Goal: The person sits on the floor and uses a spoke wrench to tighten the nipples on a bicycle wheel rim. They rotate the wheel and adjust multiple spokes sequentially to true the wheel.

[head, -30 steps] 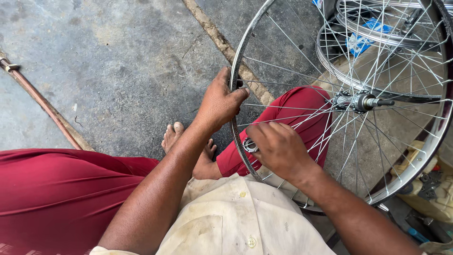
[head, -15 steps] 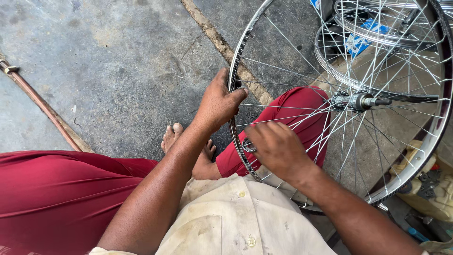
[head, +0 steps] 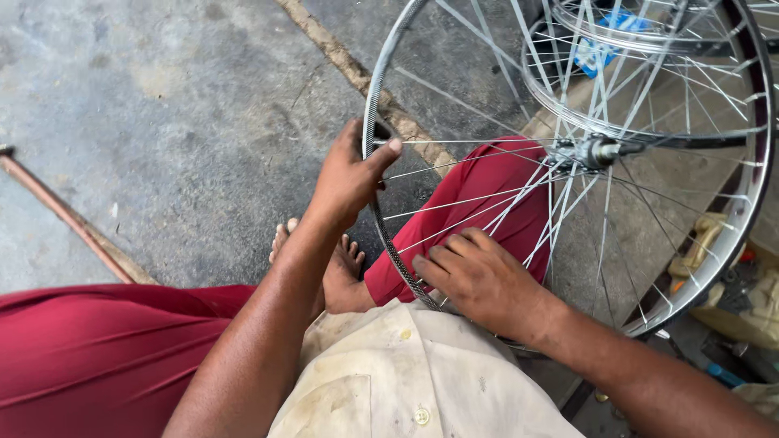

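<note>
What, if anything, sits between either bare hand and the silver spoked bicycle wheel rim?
Nothing visible does. The left hand already grips the silver spoked bicycle wheel rim, thumb over its edge. The right hand rests against the rim's lower arc, fingers among the spokes.

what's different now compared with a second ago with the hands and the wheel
The right hand slid down the rim toward the body; the small tool seen under it earlier is now hidden. The left hand still grips the rim, thumb on a spoke. The wheel stayed put.
</note>
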Demonstrator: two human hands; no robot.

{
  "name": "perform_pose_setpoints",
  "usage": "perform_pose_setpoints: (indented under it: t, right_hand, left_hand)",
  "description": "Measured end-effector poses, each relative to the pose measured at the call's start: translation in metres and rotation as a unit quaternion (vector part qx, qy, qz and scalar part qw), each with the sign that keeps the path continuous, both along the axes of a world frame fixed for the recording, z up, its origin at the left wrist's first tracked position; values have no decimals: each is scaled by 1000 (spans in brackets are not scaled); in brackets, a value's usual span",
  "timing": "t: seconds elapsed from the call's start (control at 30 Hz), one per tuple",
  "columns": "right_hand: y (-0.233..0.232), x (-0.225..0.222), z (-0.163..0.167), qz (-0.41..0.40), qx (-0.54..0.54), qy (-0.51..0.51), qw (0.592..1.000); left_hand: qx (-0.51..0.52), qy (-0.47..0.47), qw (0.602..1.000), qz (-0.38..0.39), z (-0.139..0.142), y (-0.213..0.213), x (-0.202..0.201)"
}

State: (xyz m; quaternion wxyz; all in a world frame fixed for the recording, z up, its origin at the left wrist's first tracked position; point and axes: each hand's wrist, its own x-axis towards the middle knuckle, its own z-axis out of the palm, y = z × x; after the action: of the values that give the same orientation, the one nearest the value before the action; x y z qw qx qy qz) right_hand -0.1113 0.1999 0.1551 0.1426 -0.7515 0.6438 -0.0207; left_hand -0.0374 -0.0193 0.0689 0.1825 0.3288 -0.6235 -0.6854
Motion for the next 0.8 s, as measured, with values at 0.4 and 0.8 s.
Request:
perform_pose_setpoints:
  t: [0.4, 0.8]
  right_hand:
    - [4, -12, 0, -30, 23, -25, 999]
    - [-5, -13, -16, -122, -142, -62, 980]
  left_hand:
    - [-10, -25, 999, -18, 4, 6, 6]
    - [11, -9, 1000, -16, 5, 7, 7]
